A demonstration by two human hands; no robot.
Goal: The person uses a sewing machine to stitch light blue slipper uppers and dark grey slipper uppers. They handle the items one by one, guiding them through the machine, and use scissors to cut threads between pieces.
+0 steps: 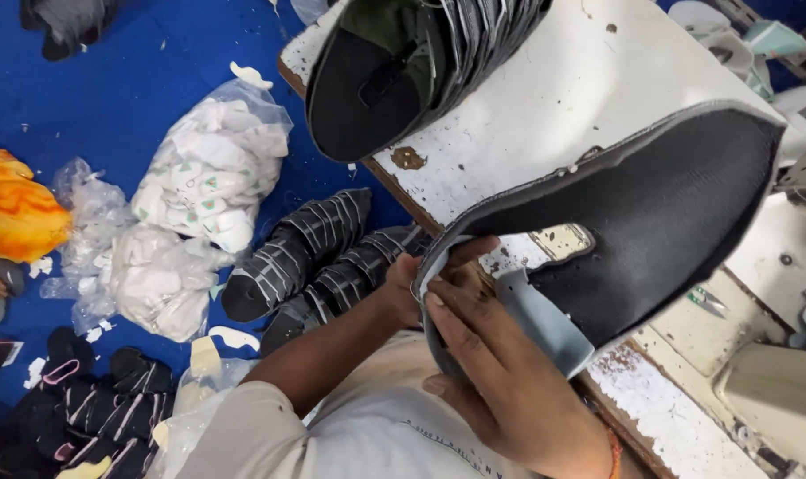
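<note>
I hold a dark grey knit shoe upper (pixel 660 222) above the worn white worktable (pixel 554 106) — both hands at its heel end. My right hand (pixel 500 372) lies flat over the pale grey lining (pixel 536 319), fingers extended and pressing. My left hand (pixel 421 284) pinches the heel edge, thumb on top. A stack of black striped uppers (pixel 403 62) sits on the table's far corner — more lie on the blue floor (pixel 119 89) beside bags of white pieces (pixel 208 177).
</note>
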